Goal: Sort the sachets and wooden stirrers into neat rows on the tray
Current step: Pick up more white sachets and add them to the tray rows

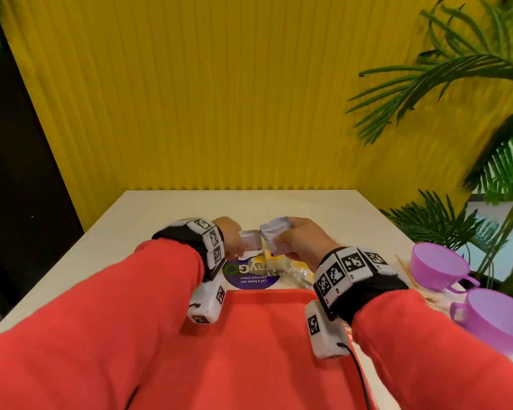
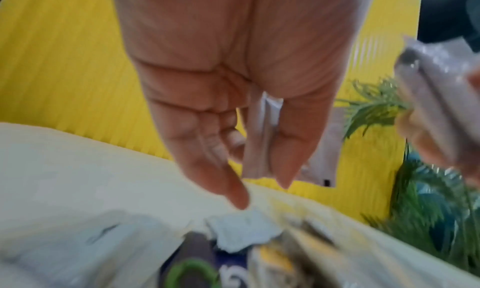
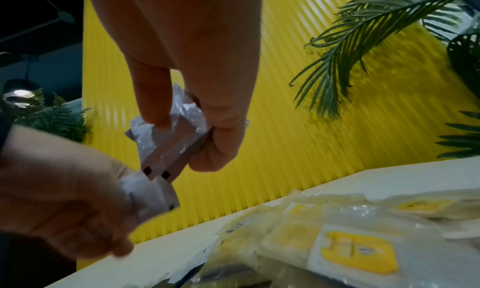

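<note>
Both hands are raised above the far edge of the red tray [image 1: 249, 335]. My right hand [image 1: 296, 238] pinches a small stack of silvery sachets [image 1: 274, 233] between thumb and fingers; in the right wrist view the sachets [image 3: 174, 142] show two stacked edges. My left hand [image 1: 230, 238] pinches another silvery sachet [image 1: 251, 239], seen in the left wrist view as a sachet [image 2: 262, 136] between the fingers. A heap of yellow-printed sachets [image 1: 296, 270] lies on the table beyond the tray. Wooden stirrers [image 1: 407, 272] lie at the right, by the cups.
Two purple cups [image 1: 439, 270] stand at the table's right edge. A round blue sticker [image 1: 249, 278] lies under the sachet heap. Palm leaves [image 1: 456, 84] hang over the right side. A yellow ribbed wall [image 1: 205, 99] rises behind the pale table [image 1: 160, 217].
</note>
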Motion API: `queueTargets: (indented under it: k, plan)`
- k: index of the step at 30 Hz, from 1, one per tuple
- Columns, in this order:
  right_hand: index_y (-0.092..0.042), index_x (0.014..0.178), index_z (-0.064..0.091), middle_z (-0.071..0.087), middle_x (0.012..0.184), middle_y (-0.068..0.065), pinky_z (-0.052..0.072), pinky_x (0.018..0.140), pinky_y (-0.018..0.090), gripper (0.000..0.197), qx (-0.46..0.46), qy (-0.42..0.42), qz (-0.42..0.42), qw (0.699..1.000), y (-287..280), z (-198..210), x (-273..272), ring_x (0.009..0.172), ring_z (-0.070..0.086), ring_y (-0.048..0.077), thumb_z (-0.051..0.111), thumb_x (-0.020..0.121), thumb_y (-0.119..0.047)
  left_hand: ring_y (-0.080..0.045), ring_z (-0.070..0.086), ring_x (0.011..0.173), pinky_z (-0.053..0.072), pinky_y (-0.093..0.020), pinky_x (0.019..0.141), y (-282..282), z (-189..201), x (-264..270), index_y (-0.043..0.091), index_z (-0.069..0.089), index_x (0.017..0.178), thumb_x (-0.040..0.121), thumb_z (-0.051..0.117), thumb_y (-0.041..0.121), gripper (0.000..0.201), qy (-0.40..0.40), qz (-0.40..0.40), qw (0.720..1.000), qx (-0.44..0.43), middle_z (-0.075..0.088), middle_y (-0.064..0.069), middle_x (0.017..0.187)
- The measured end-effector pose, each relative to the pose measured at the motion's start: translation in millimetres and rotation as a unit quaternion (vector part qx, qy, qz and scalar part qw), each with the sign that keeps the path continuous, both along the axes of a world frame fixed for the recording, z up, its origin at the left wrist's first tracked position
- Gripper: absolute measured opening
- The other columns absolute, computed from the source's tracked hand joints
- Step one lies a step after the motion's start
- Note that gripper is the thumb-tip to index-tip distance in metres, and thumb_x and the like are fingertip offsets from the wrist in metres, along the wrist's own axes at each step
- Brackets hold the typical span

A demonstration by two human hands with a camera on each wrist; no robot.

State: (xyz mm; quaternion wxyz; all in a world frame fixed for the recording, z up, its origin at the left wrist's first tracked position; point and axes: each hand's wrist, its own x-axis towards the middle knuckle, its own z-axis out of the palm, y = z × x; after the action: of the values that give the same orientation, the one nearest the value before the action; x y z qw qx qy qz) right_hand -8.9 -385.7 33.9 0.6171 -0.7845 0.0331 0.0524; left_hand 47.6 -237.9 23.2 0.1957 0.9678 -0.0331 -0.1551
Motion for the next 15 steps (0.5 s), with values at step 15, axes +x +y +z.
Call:
queueTargets:
  k: [15]
  plan:
    - [-0.003, 0.115, 0.059, 0.057, 0.077, 0.002, 0.043, 0.051, 0.019, 0.030, -0.045, -0.044, -0.073, 0.995, -11, 1, 6, 0.065, 0.053, 0.014, 0.044, 0.090, 0.002, -0.013, 0.050, 0.074, 0.044, -0.021, 0.062, -16, 18, 9, 0.005, 0.060, 0.118, 0.090, 0.050, -0.004, 0.031, 0.055, -0.031, 0.990, -0.125, 0.062, -0.012, 0.105]
